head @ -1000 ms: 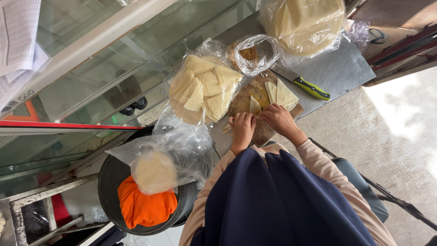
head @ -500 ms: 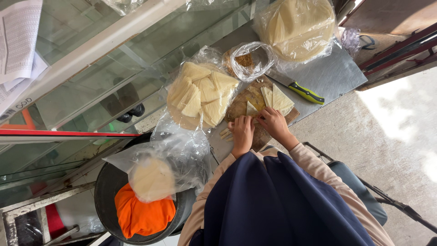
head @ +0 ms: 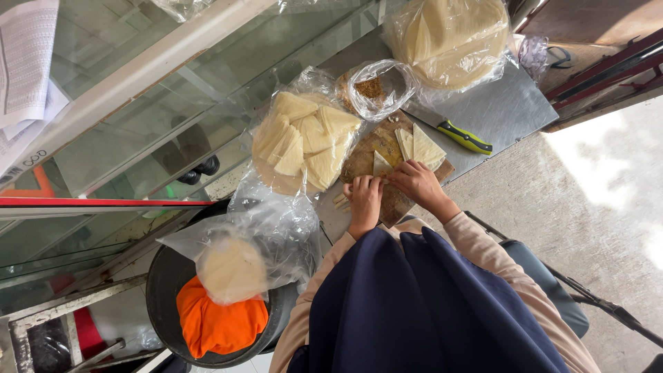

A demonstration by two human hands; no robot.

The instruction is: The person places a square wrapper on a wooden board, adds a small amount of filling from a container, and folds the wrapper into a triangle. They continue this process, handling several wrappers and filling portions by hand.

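Note:
My left hand [head: 364, 200] and my right hand [head: 418, 183] meet over a wooden cutting board [head: 366, 155], arms reaching out from beige sleeves. Both sets of fingertips pinch a small pale triangular pastry sheet [head: 381, 164] lying on the board. Just beyond my right hand sits a short stack of triangular sheets [head: 423, 146]. A knife with a green and yellow handle [head: 464, 137] rests on the metal counter [head: 511, 110] beside the board. A clear bag of folded pale triangles [head: 304, 141] lies left of the board.
A small bag of brown filling [head: 373, 88] and a large bag of round wrappers [head: 449, 38] sit at the counter's far side. A black basin [head: 166, 283] holds an orange cloth [head: 217, 324] and a bagged pale disc [head: 231, 269]. A glass case [head: 138, 124] stands left.
Both hands stay together on the board, working the small triangular sheet. The view has shifted slightly; the bags and knife have not moved.

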